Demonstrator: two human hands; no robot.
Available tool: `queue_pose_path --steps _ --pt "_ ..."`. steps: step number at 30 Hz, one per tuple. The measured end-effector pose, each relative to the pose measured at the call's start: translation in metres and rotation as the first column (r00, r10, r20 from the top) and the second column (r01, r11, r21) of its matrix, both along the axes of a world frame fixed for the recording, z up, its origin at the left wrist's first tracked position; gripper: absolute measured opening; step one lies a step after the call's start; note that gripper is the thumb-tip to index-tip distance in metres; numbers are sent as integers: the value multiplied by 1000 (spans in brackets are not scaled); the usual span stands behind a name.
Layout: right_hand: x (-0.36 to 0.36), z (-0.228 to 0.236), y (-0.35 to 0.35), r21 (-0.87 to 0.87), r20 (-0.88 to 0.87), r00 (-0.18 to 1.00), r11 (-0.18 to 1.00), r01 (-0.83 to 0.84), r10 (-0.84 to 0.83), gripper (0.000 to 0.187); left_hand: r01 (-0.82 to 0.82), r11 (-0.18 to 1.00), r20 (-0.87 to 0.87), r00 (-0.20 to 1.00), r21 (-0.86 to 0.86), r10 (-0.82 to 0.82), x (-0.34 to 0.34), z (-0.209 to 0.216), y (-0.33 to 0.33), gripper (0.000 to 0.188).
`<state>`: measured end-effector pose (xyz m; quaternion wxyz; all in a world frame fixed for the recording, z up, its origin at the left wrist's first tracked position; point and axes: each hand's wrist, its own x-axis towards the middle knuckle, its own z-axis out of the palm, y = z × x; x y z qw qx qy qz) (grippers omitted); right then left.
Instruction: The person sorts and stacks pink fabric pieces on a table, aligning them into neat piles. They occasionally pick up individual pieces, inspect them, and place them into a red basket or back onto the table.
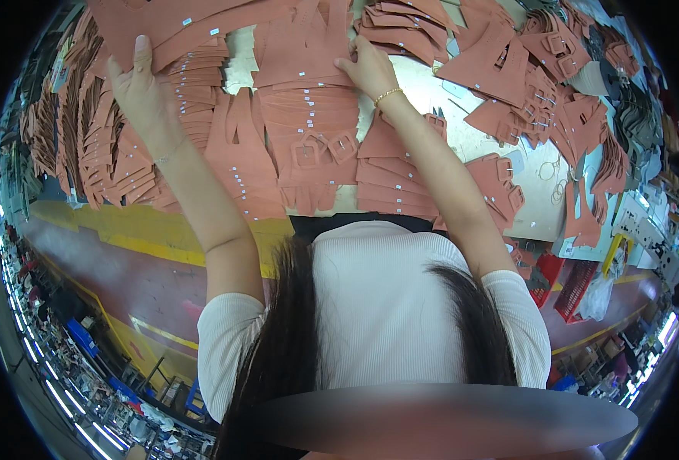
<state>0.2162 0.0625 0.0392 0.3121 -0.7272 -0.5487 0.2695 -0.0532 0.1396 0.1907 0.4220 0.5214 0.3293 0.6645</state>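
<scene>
At the far left my left hand (144, 92) is closed on the lower edge of a large terracotta leather-like piece (182, 34). Its thumb lies on top, and part of the fingers is hidden. My right hand (371, 70) reaches to the far middle, its fingers bent in at the right edge of a stacked terracotta panel (305, 57); the thumb rests over that edge. Between my forearms lie overlapping cut pieces (309, 115) with small white labels, and buckle-shaped pieces (309, 151) on top of them.
Fanned stacks (117, 153) of cut pieces cover the table's left. More buckle pieces (535, 100) and a pale bare tabletop (535, 188) are on the right. Dark pieces (638, 115) lie at the far right. Red crates (577, 291) stand below the table's right edge.
</scene>
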Motion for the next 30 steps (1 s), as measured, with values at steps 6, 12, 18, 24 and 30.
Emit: queue_pose_path --steps 6,12,18,24,30 --pt "35 55 2 -54 -351 936 998 -40 18 38 271 946 235 945 -178 -227 49 -76 6 37" --pt "115 165 -79 41 -415 909 996 76 -53 21 -106 668 -462 801 -737 -382 55 -148 11 53" --pt "133 187 -117 305 -567 824 933 190 18 24 1 874 -628 696 -486 -349 64 -110 -18 60" --pt "92 139 -127 221 -849 517 962 162 108 17 821 335 279 493 -462 -824 133 -82 -144 45" --pt "64 96 -149 137 -718 693 989 49 65 17 676 511 423 734 -530 -532 153 -84 -148 35"
